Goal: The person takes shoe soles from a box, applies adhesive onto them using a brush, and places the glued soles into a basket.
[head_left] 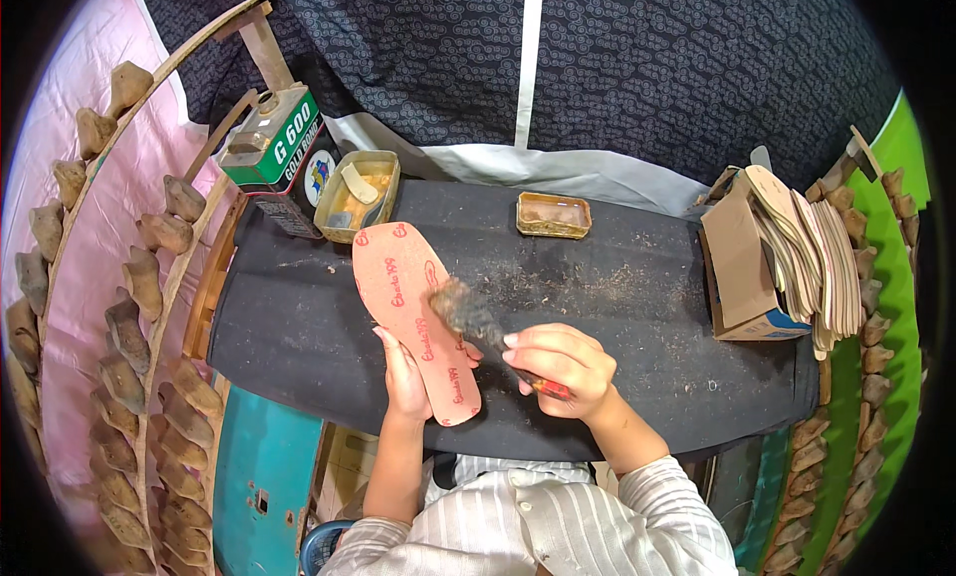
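My left hand [404,379] grips a pink shoe insole board [390,272] printed with red marks, holding it tilted above the dark table. Its thumb lies along the near left edge, and fingertips show past the right edge. In my right hand [566,365] is a brush [480,317], its handle partly red and its bristles dark and crusted. The fingers are closed round the handle. The bristle tip lies at the right edge of the insole board, about halfway up; whether it touches cannot be told.
On the black-covered table [637,367], crumbs lie scattered. A green and black metal can [261,153] and a tray [393,173] with a scraper stand far left; a small rectangular tin [554,200] sits behind. A cardboard box [735,267] holds stacked insoles [819,257]. Racks of shoe lasts [127,332] flank both sides.
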The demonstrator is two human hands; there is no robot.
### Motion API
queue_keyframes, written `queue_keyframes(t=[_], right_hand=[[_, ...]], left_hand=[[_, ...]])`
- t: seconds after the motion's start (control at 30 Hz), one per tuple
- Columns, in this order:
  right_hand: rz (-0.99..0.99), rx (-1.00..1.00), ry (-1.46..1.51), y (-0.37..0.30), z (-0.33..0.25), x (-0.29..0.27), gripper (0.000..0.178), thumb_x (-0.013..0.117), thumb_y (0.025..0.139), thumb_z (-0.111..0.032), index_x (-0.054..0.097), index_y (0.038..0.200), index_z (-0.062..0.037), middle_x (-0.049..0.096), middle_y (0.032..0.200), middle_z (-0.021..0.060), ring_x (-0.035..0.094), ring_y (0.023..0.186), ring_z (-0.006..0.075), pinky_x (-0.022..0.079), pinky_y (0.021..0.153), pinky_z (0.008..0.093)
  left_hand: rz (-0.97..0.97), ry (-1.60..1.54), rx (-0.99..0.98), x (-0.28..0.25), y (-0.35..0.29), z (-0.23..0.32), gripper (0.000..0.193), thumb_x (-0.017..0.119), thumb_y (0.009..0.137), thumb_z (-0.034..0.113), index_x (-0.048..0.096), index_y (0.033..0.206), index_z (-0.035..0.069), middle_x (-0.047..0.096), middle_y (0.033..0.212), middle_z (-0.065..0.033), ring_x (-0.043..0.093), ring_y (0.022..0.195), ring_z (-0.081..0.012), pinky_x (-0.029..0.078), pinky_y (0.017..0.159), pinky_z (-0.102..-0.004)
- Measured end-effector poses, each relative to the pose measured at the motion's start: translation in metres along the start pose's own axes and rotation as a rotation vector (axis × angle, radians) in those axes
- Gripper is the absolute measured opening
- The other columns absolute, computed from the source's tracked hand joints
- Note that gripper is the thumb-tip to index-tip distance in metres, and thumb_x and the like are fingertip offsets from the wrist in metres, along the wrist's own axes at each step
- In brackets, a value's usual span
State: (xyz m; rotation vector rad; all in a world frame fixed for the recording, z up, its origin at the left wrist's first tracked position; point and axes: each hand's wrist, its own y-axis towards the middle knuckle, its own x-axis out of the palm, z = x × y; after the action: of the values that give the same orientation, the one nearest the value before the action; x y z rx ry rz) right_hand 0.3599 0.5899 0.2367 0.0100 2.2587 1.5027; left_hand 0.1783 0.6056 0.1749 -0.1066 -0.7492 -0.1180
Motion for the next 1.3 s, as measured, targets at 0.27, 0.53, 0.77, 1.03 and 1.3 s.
queue_keyframes(t=[0.27, 0.53, 0.77, 1.03, 1.3], right_hand=[[-0.155, 0.11, 0.128, -0.02, -0.012, 0.007, 0.023, 0.067, 0.06, -0.001, 0.065, 0.083, 0.0007, 0.065, 0.08, 0.0111, 0.065, 0.073, 0.024, 0.054, 0.066, 0.0325], [-0.117, 0.167, 0.198, -0.013, -0.007, -0.005, 0.025, 0.062, 0.057, 0.005, 0.065, 0.081, 0.0014, 0.065, 0.076, 0.0126, 0.066, 0.069, 0.0254, 0.054, 0.064, 0.0328], [0.346, 0.485, -0.223, -0.024, 0.071, -0.021, 0.021, 0.056, 0.077, 0.007, 0.063, 0.095, -0.0029, 0.065, 0.094, 0.0107, 0.063, 0.08, 0.0197, 0.052, 0.067, 0.0304], [0.292, 0.576, -0.381, -0.055, 0.16, -0.031, 0.027, 0.05, 0.078, 0.013, 0.06, 0.099, -0.0013, 0.062, 0.09, 0.01, 0.064, 0.082, 0.0193, 0.051, 0.074, 0.0289], [0.238, 0.527, -0.386, -0.054, 0.166, -0.033, 0.033, 0.049, 0.074, 0.018, 0.06, 0.099, -0.0017, 0.062, 0.092, 0.011, 0.064, 0.082, 0.0186, 0.052, 0.073, 0.0277]], left_hand=[[0.106, -0.067, 0.071, -0.008, 0.012, -0.005, 0.081, 0.01, 0.088, 0.067, 0.038, 0.129, 0.003, 0.057, 0.112, -0.0158, 0.061, 0.08, -0.0241, 0.052, 0.069, -0.0372], [0.064, -0.078, 0.074, -0.009, 0.011, -0.01, 0.079, 0.01, 0.089, 0.066, 0.04, 0.128, 0.004, 0.057, 0.113, -0.0167, 0.061, 0.08, -0.0232, 0.053, 0.07, -0.0365], [-0.072, -0.176, 0.004, -0.019, 0.007, -0.013, 0.077, 0.012, 0.09, 0.064, 0.038, 0.13, 0.004, 0.057, 0.114, -0.0181, 0.062, 0.079, -0.0242, 0.053, 0.066, -0.0381], [-0.087, -0.091, 0.004, -0.007, -0.001, -0.009, 0.066, 0.017, 0.095, 0.056, 0.036, 0.134, 0.006, 0.054, 0.12, -0.0187, 0.063, 0.082, -0.024, 0.055, 0.069, -0.0362], [-0.05, -0.065, 0.009, -0.005, -0.001, -0.009, 0.071, 0.017, 0.093, 0.06, 0.037, 0.133, 0.005, 0.055, 0.118, -0.0179, 0.062, 0.083, -0.0233, 0.054, 0.07, -0.0355]])
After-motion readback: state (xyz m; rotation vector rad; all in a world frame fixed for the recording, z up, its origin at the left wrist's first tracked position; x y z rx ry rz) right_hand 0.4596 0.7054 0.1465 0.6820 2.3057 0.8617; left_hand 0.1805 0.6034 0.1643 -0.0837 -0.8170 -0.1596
